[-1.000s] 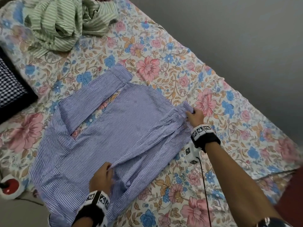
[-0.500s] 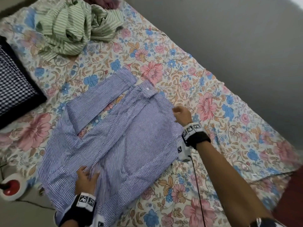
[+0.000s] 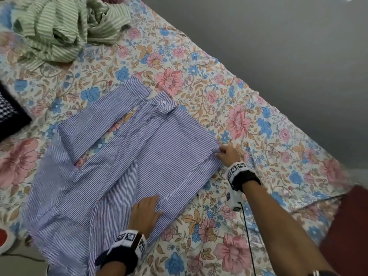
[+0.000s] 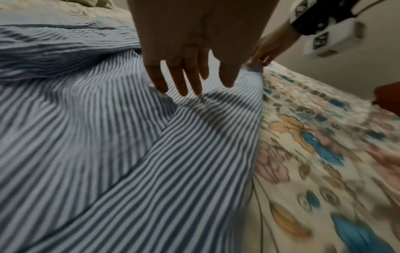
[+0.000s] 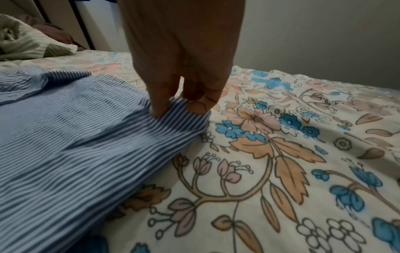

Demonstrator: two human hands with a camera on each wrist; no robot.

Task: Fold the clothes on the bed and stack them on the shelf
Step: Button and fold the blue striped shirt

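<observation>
A blue-and-white striped shirt (image 3: 123,168) lies spread on the floral bed sheet (image 3: 249,120), one sleeve folded across its body. My left hand (image 3: 147,210) rests flat on the shirt near its near edge, the straight fingers (image 4: 188,82) touching the cloth. My right hand (image 3: 225,154) is at the shirt's right corner, where thumb and fingers (image 5: 160,106) pinch the striped edge (image 5: 186,119) just above the sheet. A crumpled green striped garment (image 3: 65,30) lies at the far left of the bed. No shelf is in view.
A dark checked cloth (image 3: 10,114) lies at the bed's left edge. A red-and-white object (image 3: 4,238) sits low at the left. A grey wall (image 3: 278,46) runs along the bed's far side. A dark red surface (image 3: 348,226) shows at the right.
A sleeve now lies folded over the shirt's body. My left hand has moved right to the shirt's near edge. My right hand again pinches the right corner.
</observation>
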